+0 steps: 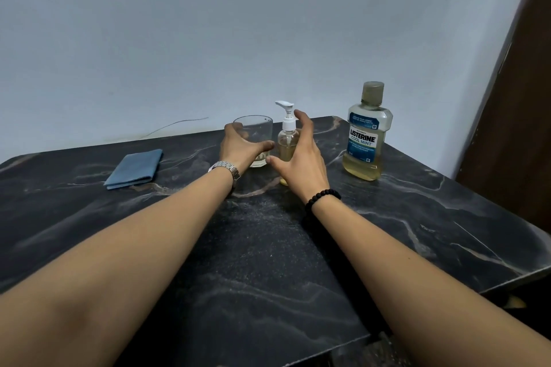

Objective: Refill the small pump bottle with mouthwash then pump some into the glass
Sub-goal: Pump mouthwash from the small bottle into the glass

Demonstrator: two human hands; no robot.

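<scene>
A clear glass stands at the back of the dark marble table. My left hand wraps its lower half, thumb across the front and fingers round the left side. Right beside it stands the small pump bottle, with a white pump head and yellowish liquid inside. My right hand is spread round the bottle's near right side, thumb low and fingers raised, with a gap showing between hand and bottle. The large mouthwash bottle stands capped to the right, holding yellowish liquid.
A folded blue cloth lies on the table to the left. A pale wall runs behind the table and a dark wooden panel stands at the right. The table's front edge falls away near my forearms.
</scene>
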